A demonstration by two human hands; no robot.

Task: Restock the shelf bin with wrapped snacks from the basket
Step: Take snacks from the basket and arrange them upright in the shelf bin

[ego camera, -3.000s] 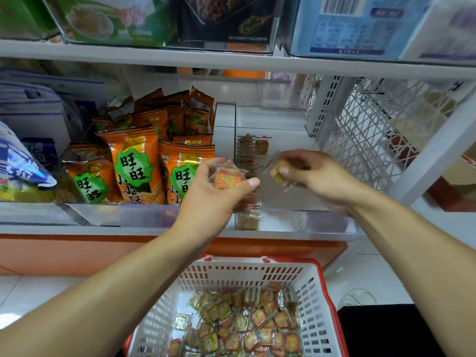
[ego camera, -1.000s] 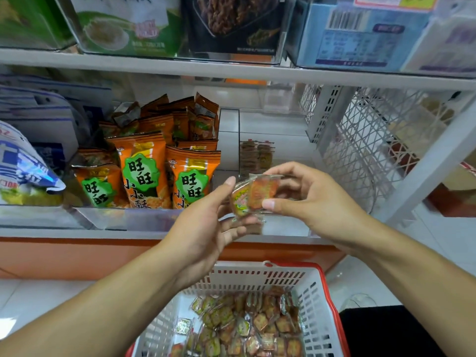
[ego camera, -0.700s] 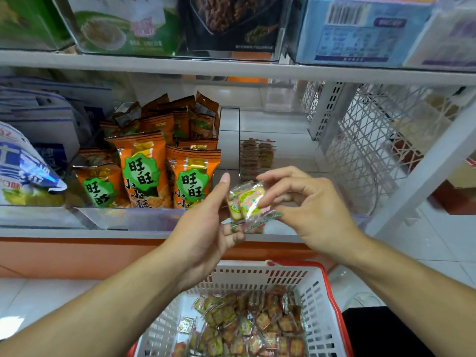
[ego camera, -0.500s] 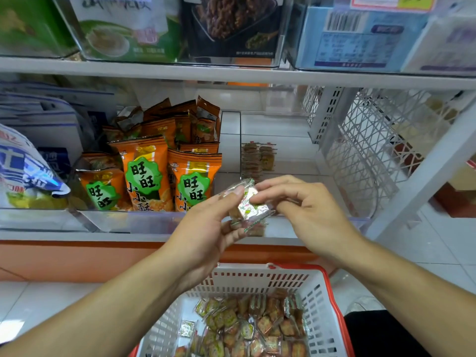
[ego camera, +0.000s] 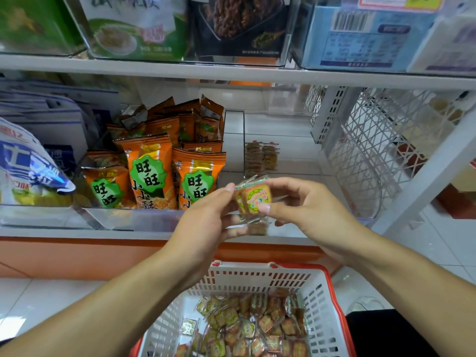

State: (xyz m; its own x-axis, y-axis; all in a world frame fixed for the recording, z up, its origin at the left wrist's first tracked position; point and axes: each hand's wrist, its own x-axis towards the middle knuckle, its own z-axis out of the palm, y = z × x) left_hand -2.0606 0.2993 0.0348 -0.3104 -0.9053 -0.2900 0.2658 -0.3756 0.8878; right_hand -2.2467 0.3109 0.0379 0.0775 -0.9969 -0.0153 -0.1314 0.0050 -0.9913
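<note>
1. Nearest, the white slotted plastic basket with the red rim (ego camera: 260, 279) sits low in front of the person, its floor covered with a loose heap of small clear-wrapped square snacks (ego camera: 257, 328). It stands directly under the hands, so anything dropped probably falls back in — a small loss, though a packet glancing off the rim could land on the pale tiled floor (ego camera: 38, 300).

2. Above it, the left hand (ego camera: 206, 222) and the right hand (ego camera: 306, 210) meet on a little stack of clear-wrapped orange snacks with green round labels (ego camera: 253, 198). The left grip pinches the stack's left side with its fingertips; the right grip pinches it between thumb and forefinger. The wrappers look slick, and several packets are held at once, so the lower ones — one hangs below the thumb — could slide out if either pinch loosens during a handover.

3. Just beyond, the clear plastic shelf bin (ego camera: 283, 161) has a low front lip. A stack carried in flat may catch on it and scatter.

4. Deeper in, two short rows of the same wrapped snacks (ego camera: 261, 158) stand on edge. Pushing new packets in carelessly could topple them.

5. Left of the bin, tall orange foil snack bags with green badges (ego camera: 149, 173) lean close; a stray elbow may disturb them.
</note>
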